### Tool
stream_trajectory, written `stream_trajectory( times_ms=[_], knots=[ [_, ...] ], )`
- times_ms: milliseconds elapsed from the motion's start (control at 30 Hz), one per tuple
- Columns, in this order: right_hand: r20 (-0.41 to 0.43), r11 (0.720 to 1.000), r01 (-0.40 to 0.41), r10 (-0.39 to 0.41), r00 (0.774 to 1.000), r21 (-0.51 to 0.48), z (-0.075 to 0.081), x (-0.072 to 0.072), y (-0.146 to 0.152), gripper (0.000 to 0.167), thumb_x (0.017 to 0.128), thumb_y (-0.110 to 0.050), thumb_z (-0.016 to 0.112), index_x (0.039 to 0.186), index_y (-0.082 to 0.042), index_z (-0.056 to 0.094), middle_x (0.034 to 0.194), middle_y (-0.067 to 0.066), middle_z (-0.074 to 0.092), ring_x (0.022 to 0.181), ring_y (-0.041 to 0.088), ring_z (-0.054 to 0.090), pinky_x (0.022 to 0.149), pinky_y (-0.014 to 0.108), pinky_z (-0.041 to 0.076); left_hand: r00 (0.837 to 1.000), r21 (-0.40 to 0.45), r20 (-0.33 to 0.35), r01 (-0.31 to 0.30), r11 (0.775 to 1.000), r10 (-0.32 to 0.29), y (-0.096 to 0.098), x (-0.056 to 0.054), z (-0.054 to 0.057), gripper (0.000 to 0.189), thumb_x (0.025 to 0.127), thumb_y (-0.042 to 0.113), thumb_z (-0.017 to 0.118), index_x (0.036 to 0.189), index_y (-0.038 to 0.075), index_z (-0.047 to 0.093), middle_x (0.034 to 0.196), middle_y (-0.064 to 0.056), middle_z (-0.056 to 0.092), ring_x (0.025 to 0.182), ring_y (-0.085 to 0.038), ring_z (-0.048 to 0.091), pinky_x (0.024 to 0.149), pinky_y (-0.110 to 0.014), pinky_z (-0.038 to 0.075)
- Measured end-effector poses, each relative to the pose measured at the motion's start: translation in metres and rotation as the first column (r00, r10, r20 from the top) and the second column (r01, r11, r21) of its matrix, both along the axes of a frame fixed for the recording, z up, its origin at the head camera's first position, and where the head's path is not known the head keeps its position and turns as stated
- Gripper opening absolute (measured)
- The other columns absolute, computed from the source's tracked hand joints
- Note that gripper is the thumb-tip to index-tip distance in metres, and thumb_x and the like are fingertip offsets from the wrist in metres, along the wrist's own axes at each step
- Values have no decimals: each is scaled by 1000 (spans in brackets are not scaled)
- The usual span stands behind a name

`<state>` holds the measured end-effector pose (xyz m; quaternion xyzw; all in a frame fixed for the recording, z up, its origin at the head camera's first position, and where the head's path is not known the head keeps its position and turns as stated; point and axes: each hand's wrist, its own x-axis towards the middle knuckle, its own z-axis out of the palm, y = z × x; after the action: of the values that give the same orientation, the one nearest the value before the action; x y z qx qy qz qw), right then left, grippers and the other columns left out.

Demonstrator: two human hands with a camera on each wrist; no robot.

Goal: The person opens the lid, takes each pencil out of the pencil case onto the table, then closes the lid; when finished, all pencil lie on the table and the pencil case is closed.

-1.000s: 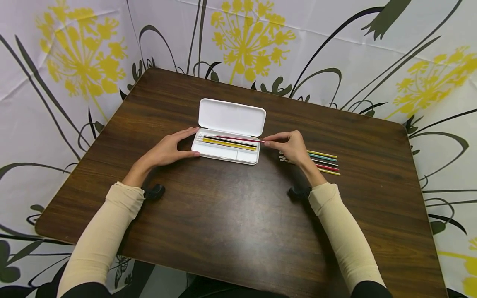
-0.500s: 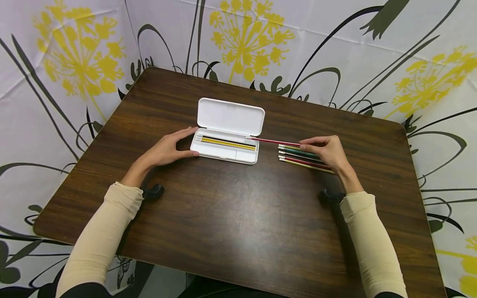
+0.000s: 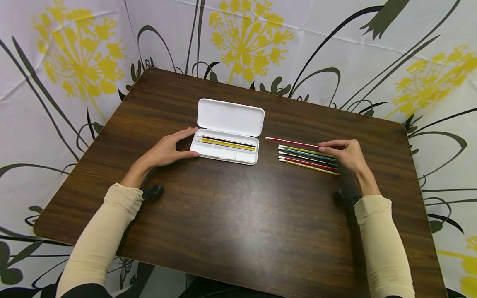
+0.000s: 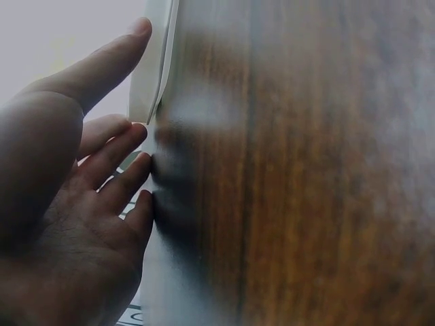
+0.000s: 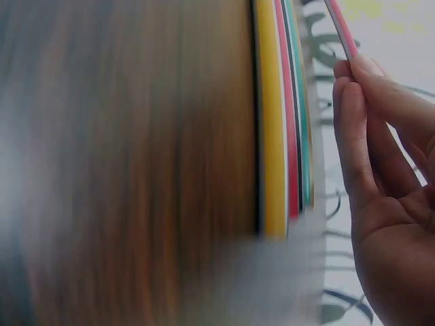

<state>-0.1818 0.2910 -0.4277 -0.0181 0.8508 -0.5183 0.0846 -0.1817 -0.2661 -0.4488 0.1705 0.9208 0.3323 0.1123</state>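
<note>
A white pencil case [image 3: 246,156] lies with its lid raised, a black pencil [image 3: 223,140] and a yellow pencil [image 3: 228,143] inside it. My left hand [image 3: 164,150] rests at the case's left end, thumb at the front corner and index finger at the back corner, fingers fairly straight. My right hand [image 3: 344,155] pinches a red pencil [image 3: 290,142] by its right end between thumb and fingers. The white-tipped end of that pencil points left, just right of the case. In the right wrist view, the pinched red pencil [image 5: 342,30] slants up from the fingertips.
Several pencils [image 3: 307,162] in yellow, green, black and red lie in a row below the red pencil, their white ends leftward. The dark wooden table [image 3: 223,215] meets a flower-patterned curtain [image 3: 167,25] behind. Both wrists wear dark camera straps.
My right hand has drawn the red pencil out to the right, from over the case to beside it, above the loose row. My left hand has stayed at the case.
</note>
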Motion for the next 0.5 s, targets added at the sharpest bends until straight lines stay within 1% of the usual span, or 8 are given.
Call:
stream_trajectory(
  times_ms=[100, 167, 233, 333, 433, 500],
  knots=[
    [8, 1000, 9, -9, 1000, 27, 7, 5, 6, 35, 87, -23, 77, 111, 2, 73, 111, 10, 71, 105, 16, 60, 85, 21, 46, 1000, 4, 0, 3, 1000, -3, 0, 0, 0, 86, 82, 48, 77, 154, 25, 35, 158, -11, 28, 144, -30, 24, 110, -56, 23],
    [16, 999, 17, -17, 1000, 42, 8, 6, 12, 36, 88, -23, 77, 112, 3, 73, 112, 11, 71, 104, 15, 60, 85, 20, 45, 1000, 6, -2, 2, 1000, -2, 1, 0, 0, 86, 82, 48, 77, 154, 25, 35, 158, -11, 28, 144, -30, 24, 110, -56, 24],
    [23, 998, 23, -24, 999, 56, 4, 5, 19, 37, 88, -24, 76, 113, 2, 72, 112, 10, 71, 104, 15, 60, 85, 20, 45, 1000, 9, -1, 3, 1000, -3, 1, 0, 1, 86, 82, 47, 78, 154, 25, 35, 158, -11, 28, 144, -31, 24, 110, -56, 24],
    [31, 996, 30, -33, 999, 81, -5, 1, 31, 38, 87, -29, 77, 113, -2, 74, 110, 6, 72, 104, 13, 60, 85, 19, 44, 1000, 10, 3, 1, 1000, -1, 1, 0, 1, 86, 82, 46, 78, 154, 24, 35, 158, -12, 28, 144, -31, 24, 110, -56, 23],
    [20, 993, 27, -29, 999, 117, -14, -3, 40, 41, 85, -35, 77, 112, -5, 75, 108, 3, 72, 103, 12, 59, 83, 18, 45, 1000, 10, 4, 2, 1000, -2, 1, 0, 0, 86, 82, 46, 77, 154, 24, 35, 158, -12, 28, 144, -31, 24, 110, -57, 23],
    [11, 991, 23, -25, 1000, 133, -17, -4, 42, 42, 84, -38, 77, 111, -6, 75, 107, 2, 73, 102, 12, 60, 82, 18, 45, 1000, 9, 3, 2, 1000, -2, 0, 0, -1, 86, 82, 46, 77, 154, 25, 35, 158, -11, 28, 144, -30, 24, 110, -56, 23]
  ],
)
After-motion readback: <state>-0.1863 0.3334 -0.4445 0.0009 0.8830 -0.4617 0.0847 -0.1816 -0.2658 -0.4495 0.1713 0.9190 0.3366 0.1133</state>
